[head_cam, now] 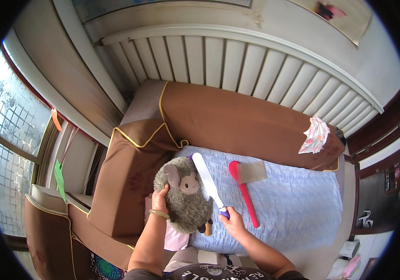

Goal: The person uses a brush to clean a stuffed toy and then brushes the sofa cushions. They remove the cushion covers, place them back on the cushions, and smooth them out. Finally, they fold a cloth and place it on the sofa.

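Note:
A grey plush sheep toy [191, 203] with a pinkish face and ear is steadied by my left hand [160, 201], whose fingers press into its fur on the left side. In my right hand [233, 222] is the purple handle of a long white brush [205, 175]; its flat back faces up, and bristles show along the edge by the toy. To the right, a red long-handled tool [245, 201] lies on the blue quilted cover [291, 203]. A beige rectangular cloth piece [252, 172] lies against its head. A tan wooden piece [207, 230] pokes out beneath the toy.
The cover lies on a sofa with a brown fabric backrest [235, 112] and brown arm [123, 182]. A patterned cloth [314, 135] hangs over the backrest. Pink fabric [177, 239] shows below the toy. Behind the sofa stands a white radiator [214, 59]; a window [14, 122] is at left.

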The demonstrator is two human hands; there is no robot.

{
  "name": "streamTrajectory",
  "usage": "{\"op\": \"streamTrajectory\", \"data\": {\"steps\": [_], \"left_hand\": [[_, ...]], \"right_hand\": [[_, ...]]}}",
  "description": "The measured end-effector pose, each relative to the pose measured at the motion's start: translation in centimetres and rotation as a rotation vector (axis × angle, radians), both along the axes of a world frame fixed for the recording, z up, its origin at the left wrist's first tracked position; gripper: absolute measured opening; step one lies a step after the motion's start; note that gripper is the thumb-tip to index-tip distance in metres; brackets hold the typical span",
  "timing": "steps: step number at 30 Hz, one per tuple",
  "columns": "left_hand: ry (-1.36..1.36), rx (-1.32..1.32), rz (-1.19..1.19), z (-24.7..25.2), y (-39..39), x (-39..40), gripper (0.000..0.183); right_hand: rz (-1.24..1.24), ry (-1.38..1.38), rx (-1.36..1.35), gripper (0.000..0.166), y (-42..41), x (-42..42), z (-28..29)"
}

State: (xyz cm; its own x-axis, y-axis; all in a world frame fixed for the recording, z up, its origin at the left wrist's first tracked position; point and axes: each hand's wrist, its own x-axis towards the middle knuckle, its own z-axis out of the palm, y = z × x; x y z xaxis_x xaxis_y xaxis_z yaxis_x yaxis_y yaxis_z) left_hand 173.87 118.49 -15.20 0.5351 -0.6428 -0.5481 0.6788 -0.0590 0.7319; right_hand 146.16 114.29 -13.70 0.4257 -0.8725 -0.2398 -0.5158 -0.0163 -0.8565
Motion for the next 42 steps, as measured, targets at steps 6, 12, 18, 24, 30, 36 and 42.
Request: {"op": "streamTrajectory", "data": {"steps": [6,12,18,24,30,36,42], "left_hand": [[-0.145,-0.084,0.134,2.2,4.2,9.9,0.044],[-0.064,-0.019,0.218,4.4,10.5,20.6,0.045],[-0.163,0.127,0.226,3.4,18.0,30.7,0.038],[-0.393,0.369,0.21,3.5,17.8,32.3,0.04],[-0.575,0.424,0.152,-0.3,19.7,34.4,0.04],[-1.04,0.692,0.241,-0.4,18.0,32.7,0.063],[-1.271,0.842,0.105,3.6,13.5,25.2,0.079]], "right_hand": [[0.126,-0.123,0.069,0.024,-0.3,9.4,3.3],[0.311,-0.266,0.127,0.017,0.8,17.8,4.9],[0.471,-0.3,0.045,0.024,3.4,24.1,6.3],[0.542,-0.207,-0.247,0.035,6.9,27.7,5.0],[0.703,-0.234,-0.328,0.061,10.1,32.7,5.2],[0.97,-0.019,-0.129,0.072,12.9,35.9,3.5],[0.969,0.001,-0.054,0.071,13.7,36.4,3.5]]}}
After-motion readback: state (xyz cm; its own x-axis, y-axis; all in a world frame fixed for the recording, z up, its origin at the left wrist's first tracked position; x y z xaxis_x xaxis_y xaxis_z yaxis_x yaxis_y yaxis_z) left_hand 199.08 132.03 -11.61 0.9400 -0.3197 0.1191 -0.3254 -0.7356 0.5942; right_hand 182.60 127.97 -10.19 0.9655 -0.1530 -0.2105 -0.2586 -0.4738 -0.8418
